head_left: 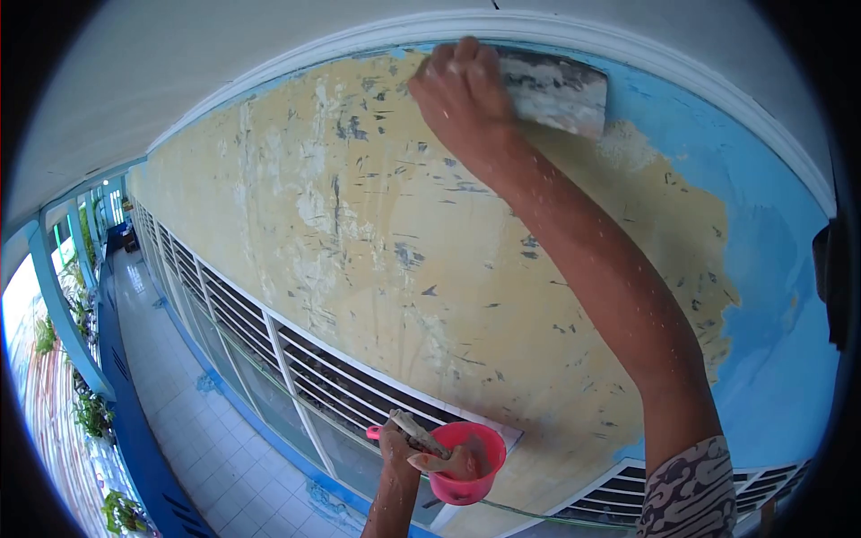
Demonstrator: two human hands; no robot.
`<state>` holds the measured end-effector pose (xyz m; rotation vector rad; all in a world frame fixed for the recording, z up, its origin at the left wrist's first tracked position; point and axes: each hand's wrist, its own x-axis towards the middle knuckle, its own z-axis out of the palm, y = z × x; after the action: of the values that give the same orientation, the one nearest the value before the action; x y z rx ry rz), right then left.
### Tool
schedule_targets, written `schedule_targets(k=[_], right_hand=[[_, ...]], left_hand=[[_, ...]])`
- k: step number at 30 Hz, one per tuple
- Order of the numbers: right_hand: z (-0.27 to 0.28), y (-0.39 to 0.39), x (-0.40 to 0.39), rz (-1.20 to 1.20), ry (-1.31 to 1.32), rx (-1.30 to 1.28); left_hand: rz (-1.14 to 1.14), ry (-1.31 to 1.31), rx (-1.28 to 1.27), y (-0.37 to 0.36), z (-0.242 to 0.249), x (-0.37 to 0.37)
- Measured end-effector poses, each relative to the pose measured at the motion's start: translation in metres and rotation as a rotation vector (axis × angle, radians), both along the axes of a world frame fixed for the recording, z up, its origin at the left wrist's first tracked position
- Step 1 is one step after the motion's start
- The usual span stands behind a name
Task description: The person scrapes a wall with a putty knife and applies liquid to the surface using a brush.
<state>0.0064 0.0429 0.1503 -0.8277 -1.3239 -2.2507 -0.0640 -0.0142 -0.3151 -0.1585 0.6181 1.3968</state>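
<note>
My right hand (466, 94) is raised to the top of the wall and closed on a wide putty knife (558, 94). Its broad blade, smeared with grey-white putty, lies close over the wall just under the white moulding. Low in the view, my left hand (399, 448) grips a pink plastic dipper (463, 490). A putty-caked tool (420, 434), like a smaller scraper, is also held there and slants over the dipper's rim. The wall (502, 269) is patchy yellow and white with dark scrape marks. White specks dot my right forearm.
Blue paint (762, 269) remains on the wall's right side. White louvred windows (332, 377) run beneath the wall. At left, a tiled walkway (215, 430) follows a blue parapet with plants (91, 414). A dark object (830, 282) hangs at the right edge.
</note>
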Motion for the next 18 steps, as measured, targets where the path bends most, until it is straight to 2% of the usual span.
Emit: schedule_targets(k=[2, 6, 8, 10, 11, 14, 15, 18], right_hand=[[0.021, -0.006, -0.017, -0.020, 0.178, -0.198], [-0.008, 0.000, -0.004, -0.040, 0.031, -0.001], [0.002, 0.000, -0.007, -0.026, 0.041, -0.022], [0.015, -0.001, -0.019, 0.057, 0.155, -0.132], [0.015, -0.002, -0.025, 0.025, 0.176, -0.153], [-0.016, 0.008, -0.023, -0.027, 0.071, -0.126], [-0.015, 0.014, -0.018, -0.024, 0.024, -0.003], [0.014, 0.015, -0.024, -0.025, 0.087, -0.055]], left_hand=[[0.017, 0.095, -0.025, -0.002, -0.005, 0.000], [-0.017, 0.065, -0.015, -0.011, -0.002, -0.005], [-0.002, 0.066, -0.059, -0.017, 0.008, -0.011], [0.030, 0.091, -0.014, -0.001, -0.028, -0.011], [0.058, 0.098, 0.031, 0.006, -0.040, -0.008], [0.015, 0.105, 0.047, -0.002, -0.030, -0.008], [0.018, 0.107, 0.051, -0.006, -0.025, -0.008], [0.016, 0.076, -0.072, -0.010, -0.015, -0.009]])
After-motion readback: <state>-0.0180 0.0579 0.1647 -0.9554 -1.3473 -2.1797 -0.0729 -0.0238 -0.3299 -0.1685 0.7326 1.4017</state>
